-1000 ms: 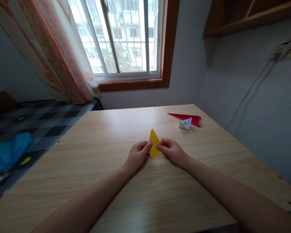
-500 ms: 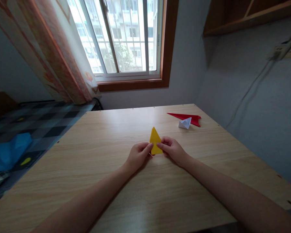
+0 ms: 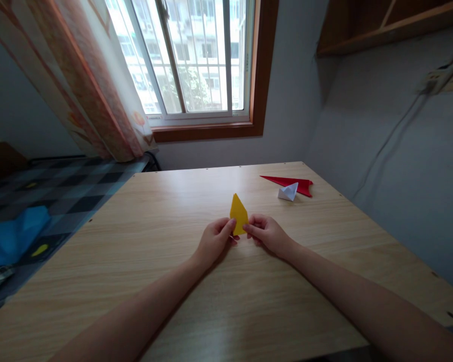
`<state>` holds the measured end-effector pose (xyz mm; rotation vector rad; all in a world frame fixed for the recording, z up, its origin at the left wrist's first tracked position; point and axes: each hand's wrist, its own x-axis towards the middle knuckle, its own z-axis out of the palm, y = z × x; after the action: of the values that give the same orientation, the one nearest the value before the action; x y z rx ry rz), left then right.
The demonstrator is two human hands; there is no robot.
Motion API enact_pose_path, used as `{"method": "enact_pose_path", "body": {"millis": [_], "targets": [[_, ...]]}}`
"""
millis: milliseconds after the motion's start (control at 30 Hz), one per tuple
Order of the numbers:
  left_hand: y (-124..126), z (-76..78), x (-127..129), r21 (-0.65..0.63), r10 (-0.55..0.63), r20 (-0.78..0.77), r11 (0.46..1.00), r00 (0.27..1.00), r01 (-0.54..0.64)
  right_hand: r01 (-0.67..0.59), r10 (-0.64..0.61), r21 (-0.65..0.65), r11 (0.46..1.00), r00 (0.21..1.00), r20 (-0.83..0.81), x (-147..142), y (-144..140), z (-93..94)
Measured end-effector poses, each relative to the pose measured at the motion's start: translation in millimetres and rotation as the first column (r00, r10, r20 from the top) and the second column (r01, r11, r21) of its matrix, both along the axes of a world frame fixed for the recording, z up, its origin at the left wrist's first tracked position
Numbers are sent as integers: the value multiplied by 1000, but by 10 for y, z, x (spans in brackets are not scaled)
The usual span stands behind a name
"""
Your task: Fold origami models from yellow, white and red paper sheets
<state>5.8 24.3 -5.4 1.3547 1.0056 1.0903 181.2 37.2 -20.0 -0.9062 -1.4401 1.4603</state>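
Yellow folded paper triangle (image 3: 238, 212) stands point-up above the middle of the light wooden table (image 3: 173, 281), pinched at its lower edge between both hands. Left hand (image 3: 214, 241) closed on its left corner; right hand (image 3: 266, 234) closed on its right corner. Lower edge hidden behind the fingertips. Red folded paper (image 3: 292, 182) and small white folded paper (image 3: 289, 191) lie well apart at the far right, touching; their shapes are hard to make out.

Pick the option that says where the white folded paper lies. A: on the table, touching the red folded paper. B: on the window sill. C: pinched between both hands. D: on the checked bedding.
A: the white folded paper rests on the table against the red folded paper, far from both hands.
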Motion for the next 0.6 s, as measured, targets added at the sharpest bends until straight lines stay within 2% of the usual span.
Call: {"method": "enact_pose_path", "body": {"millis": [267,600], "targets": [[-8,15,-7,-27,-29,-70,999,997,27,32,-33,-21,999,999,-39,-6,2,-3],[-2,-14,-2,12,38,-98,999,994,-37,-55,54,30,998,998,18,-12,12,-27]]}}
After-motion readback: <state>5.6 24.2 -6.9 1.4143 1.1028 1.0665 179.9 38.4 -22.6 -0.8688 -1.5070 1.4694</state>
